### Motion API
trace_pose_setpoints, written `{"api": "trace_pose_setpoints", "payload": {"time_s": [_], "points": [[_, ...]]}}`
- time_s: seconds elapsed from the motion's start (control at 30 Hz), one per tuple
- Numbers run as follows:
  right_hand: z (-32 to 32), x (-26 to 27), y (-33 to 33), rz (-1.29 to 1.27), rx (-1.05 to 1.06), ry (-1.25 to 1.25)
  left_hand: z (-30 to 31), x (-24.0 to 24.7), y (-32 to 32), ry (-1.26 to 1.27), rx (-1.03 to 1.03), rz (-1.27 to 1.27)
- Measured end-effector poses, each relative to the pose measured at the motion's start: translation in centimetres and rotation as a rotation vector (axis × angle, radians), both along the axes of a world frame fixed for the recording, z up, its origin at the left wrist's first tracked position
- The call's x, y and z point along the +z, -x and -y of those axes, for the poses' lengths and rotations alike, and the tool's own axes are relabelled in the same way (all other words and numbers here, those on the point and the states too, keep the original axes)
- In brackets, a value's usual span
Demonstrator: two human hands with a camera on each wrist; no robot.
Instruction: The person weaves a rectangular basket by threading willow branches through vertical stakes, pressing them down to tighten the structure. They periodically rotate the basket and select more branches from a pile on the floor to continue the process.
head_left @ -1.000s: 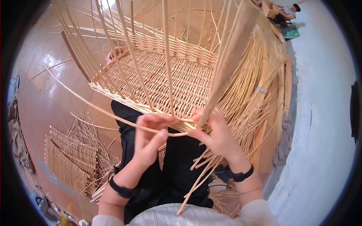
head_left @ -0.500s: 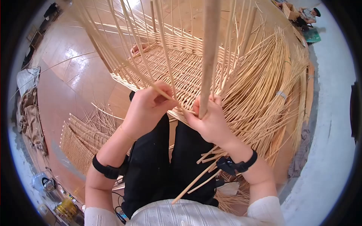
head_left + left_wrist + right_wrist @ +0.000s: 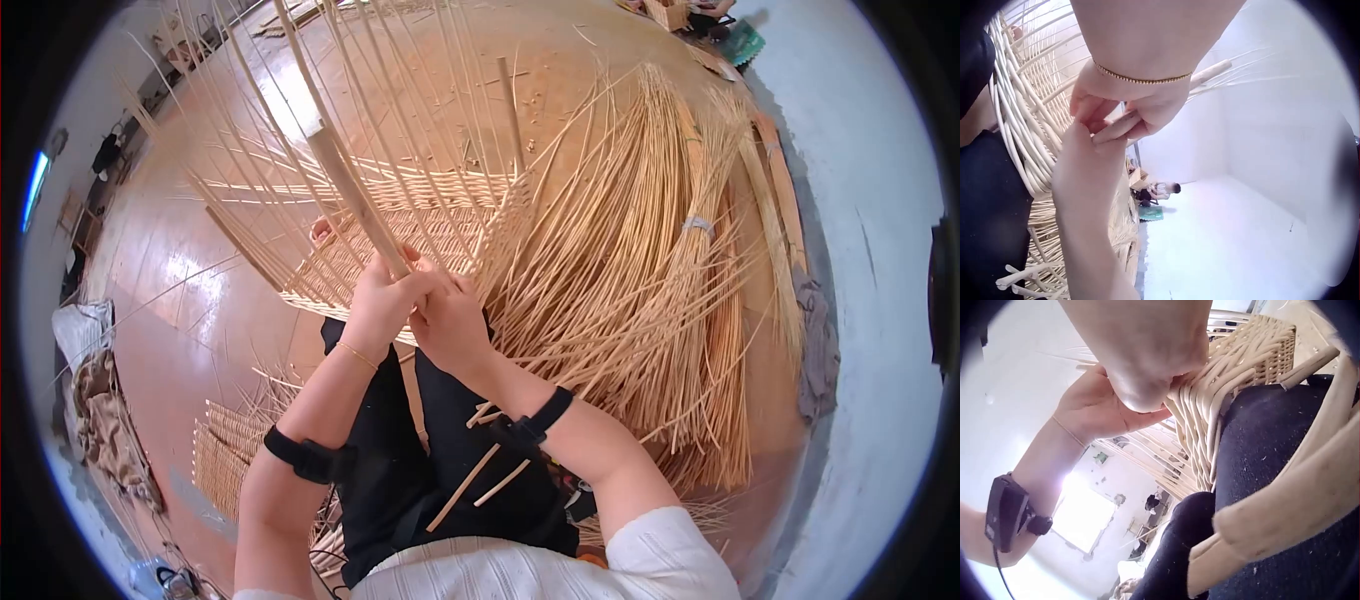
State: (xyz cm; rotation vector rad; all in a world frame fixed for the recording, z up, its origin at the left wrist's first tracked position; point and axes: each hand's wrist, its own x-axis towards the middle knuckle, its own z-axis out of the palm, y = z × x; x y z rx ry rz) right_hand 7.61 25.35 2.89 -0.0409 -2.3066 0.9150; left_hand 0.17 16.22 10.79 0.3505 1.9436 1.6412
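Note:
A pale willow basket [image 3: 440, 215] with tall upright stakes leans over the knees. At its near corner rises a thick wooden post [image 3: 345, 180]. My left hand [image 3: 380, 308] curls its fingers about the foot of this post; in the left wrist view the post [image 3: 1211, 73] passes through that hand. Pressed up against it, my right hand [image 3: 450, 325] bends its fingers round the basket's corner. Its fingertips are hidden. The right wrist view shows the woven wall [image 3: 1200, 419] right at the right hand, and the left fingers reaching in behind.
A large bundle of willow rods [image 3: 640, 280] spreads on the floor at the right, along a pale wall [image 3: 865, 300]. Thick cut rod ends [image 3: 465, 487] stick out over the dark trousers. A woven panel [image 3: 222, 450] lies at the left. Another person [image 3: 1161, 189] sits farther off.
My left hand has moved from the near edge to the corner post, against the right hand. The long rod it pinched is hidden now. The basket has turned and its post leans left.

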Motion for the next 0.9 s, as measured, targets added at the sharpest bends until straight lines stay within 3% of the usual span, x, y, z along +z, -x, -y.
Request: {"api": "trace_pose_setpoints", "payload": {"time_s": [0.17, 0.23, 0.27, 0.3, 0.37, 0.4, 0.47, 0.5, 0.57, 0.6, 0.67, 0.9], "points": [[-0.3, 3.2, -2.3, 0.037, 0.031, 0.015, 0.9, 0.0, 0.3, -0.097, -0.127, -0.031], [-1.7, 5.7, -5.4, 0.335, 0.056, 0.419, 1.8, 0.0, 1.0, -0.095, -0.265, 0.068], [-3.0, 4.9, -5.4, 0.143, 0.049, 0.542, 2.2, 0.5, 1.0, -0.032, -0.302, 0.001], [-3.9, 8.0, -5.2, 0.146, 0.001, 0.469, 2.5, 0.1, 1.1, -0.048, -0.305, 0.039], [-4.9, 7.3, -1.0, -0.139, 0.115, 0.391, 2.8, -0.2, 1.2, -0.062, -0.308, 0.076], [-5.1, 8.0, 0.2, -0.138, 0.122, 0.395, 3.0, -0.1, 1.4, -0.028, -0.327, 0.079], [-5.2, 9.6, 1.8, 0.064, 0.369, 0.633, 3.4, 0.3, 1.3, 0.012, -0.326, 0.087], [-5.8, 9.3, 2.4, 0.075, 0.384, 0.642, 3.6, 0.4, 1.1, 0.015, -0.295, 0.116], [-7.7, 7.8, 2.6, 0.306, 0.163, 0.909, 4.3, 0.3, 0.8, 0.065, -0.228, 0.152], [-8.2, 5.7, 2.5, 0.323, 0.171, 0.912, 4.8, 0.2, 1.0, 0.066, -0.214, 0.165], [-8.7, 0.7, 2.3, 0.401, 0.078, 1.315, 5.7, 0.1, 1.6, 0.036, -0.367, 0.195], [-2.0, 0.8, 1.8, 0.167, 0.050, 1.368, 10.5, 1.0, 4.9, 0.042, -0.445, 0.227]]}}
